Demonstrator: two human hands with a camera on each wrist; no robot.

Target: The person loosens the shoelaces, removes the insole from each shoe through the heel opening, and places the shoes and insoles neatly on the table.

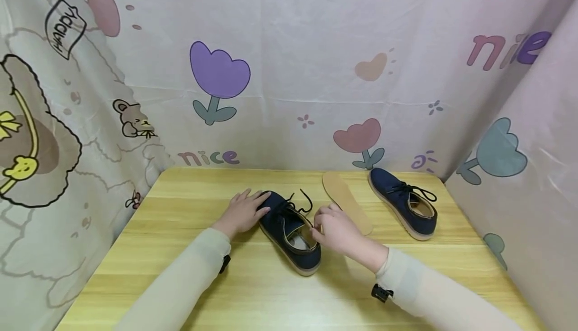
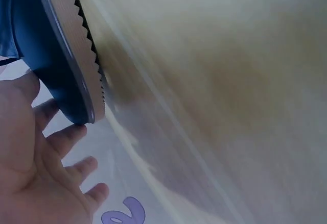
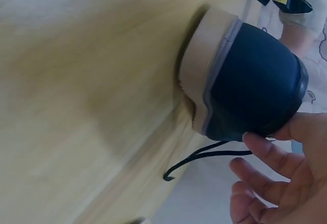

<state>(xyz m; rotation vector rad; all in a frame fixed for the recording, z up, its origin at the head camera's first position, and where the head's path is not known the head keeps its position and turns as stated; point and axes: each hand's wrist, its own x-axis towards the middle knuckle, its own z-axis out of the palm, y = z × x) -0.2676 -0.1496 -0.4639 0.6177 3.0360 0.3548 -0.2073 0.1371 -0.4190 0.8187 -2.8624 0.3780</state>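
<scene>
A navy lace-up shoe with a tan sole stands on the table, toe pointing away to the left. My left hand rests at its toe, with fingertips and thumb touching the upper; in the left wrist view the ring and little fingers stick out free. My right hand pinches the collar's right side between thumb and index finger, as the right wrist view shows near the heel. Inside the shoe a whitish patch shows below the tan lining. The dark laces stand loosely above the far side.
Just beyond my right hand lies a flat tan insole. A second navy shoe, its laces in a bow, stands at the back right. The wooden table ends at printed curtains behind and at both sides.
</scene>
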